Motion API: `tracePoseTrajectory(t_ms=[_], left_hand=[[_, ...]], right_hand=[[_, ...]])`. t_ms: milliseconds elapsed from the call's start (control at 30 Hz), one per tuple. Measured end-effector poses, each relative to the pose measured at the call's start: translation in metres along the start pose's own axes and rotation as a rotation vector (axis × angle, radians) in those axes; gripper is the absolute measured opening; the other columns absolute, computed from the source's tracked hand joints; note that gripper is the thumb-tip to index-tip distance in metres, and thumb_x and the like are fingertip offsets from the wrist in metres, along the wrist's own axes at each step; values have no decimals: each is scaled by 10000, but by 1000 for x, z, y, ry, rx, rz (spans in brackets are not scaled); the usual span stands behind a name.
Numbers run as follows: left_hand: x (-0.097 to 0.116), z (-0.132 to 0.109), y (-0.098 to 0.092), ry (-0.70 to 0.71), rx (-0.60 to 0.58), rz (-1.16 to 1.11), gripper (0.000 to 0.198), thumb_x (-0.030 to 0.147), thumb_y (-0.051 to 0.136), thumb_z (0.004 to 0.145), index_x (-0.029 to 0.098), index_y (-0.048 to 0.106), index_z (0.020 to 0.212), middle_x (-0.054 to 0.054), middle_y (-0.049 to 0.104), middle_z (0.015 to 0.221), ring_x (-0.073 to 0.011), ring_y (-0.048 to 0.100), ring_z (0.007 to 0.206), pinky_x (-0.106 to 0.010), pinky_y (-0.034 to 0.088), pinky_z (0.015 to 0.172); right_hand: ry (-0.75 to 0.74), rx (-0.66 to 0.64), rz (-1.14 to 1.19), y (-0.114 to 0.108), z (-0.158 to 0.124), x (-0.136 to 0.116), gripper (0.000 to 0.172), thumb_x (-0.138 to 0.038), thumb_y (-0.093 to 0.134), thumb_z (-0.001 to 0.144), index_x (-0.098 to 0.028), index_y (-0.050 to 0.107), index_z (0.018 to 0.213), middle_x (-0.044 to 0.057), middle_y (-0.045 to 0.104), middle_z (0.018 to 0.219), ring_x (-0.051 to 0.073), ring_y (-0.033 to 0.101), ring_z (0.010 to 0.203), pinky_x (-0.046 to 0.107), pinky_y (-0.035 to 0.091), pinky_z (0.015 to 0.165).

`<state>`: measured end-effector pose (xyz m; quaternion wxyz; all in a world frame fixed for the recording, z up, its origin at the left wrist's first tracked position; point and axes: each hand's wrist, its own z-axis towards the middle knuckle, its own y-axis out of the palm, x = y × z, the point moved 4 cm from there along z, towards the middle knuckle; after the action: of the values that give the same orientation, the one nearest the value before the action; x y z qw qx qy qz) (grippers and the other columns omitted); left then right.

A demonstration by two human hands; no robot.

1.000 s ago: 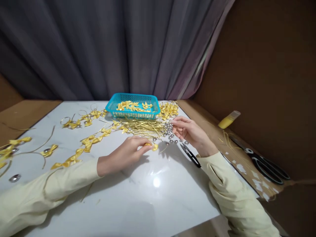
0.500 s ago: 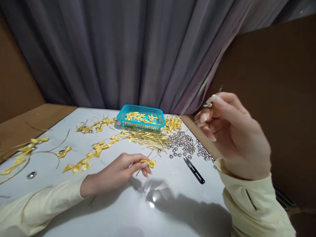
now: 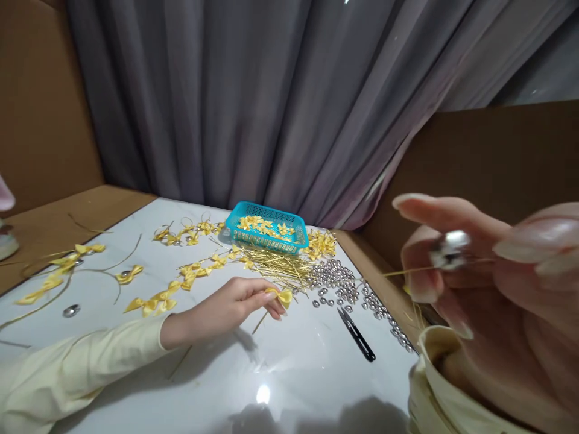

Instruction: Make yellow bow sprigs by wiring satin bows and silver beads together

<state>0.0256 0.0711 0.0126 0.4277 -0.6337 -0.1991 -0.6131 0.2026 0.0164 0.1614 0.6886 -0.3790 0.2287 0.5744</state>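
Note:
My left hand (image 3: 237,304) is closed above the white table, pinching a small yellow satin bow (image 3: 284,298) between thumb and fingers. A thin gold strand pokes out below those fingers. Large and near the camera on the right, my right hand (image 3: 511,301) has its fingers curled around a shiny silver bead (image 3: 452,248). A gold wire (image 3: 407,271) runs past or through the bead toward the thumb; blur hides which. Close to my left hand lie more yellow bows (image 3: 156,301) on the table.
A blue basket (image 3: 304,240) at the back contains yellow bows. Gold wire strips (image 3: 278,268) lie before it, with scattered silver beads (image 3: 335,274) to their right. Black thread snips (image 3: 357,337) rest nearer. Bows on gold cords (image 3: 61,271) lie at left; a curtain (image 3: 235,102) hangs behind.
My right hand has come much closer to the camera and turned, so the silver bead now shows. My left hand stays nearly in place with the bow. The view has shifted slightly.

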Motion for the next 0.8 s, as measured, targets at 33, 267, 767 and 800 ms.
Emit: tracePoseTrajectory(t_ms=[33,267,767,800], left_hand=[[0,0,0,1,1,-6,289,288,403,945,154,657,917,-67,709,927,-176,656,910,-327,476,877],[-2,1,-5,39,29,-10,284,269,402,942,145,657,926,-71,715,949,-174,656,930,-315,466,888],[-4,0,0,-2,-7,-307,291,299,492,913,135,562,1143,-105,729,997,-214,675,973,-384,448,935],[-3,0,1,-9,-14,-320,286,292,494,911,130,564,1136,-110,730,994,-219,677,969,-388,451,930]], right_hand=[[-35,46,-5,0,1,-2,117,-433,676,773,-389,643,669,-76,663,727,192,685,676,327,586,501],[-293,121,160,10,13,-12,365,-95,556,854,-427,659,742,-94,600,638,116,673,800,289,545,811],[-123,103,181,3,24,-5,350,-120,496,908,-311,696,693,-111,713,777,42,676,589,98,466,372],[-104,101,203,4,27,-3,333,-127,507,905,-303,696,696,-112,714,761,37,676,587,87,472,386]])
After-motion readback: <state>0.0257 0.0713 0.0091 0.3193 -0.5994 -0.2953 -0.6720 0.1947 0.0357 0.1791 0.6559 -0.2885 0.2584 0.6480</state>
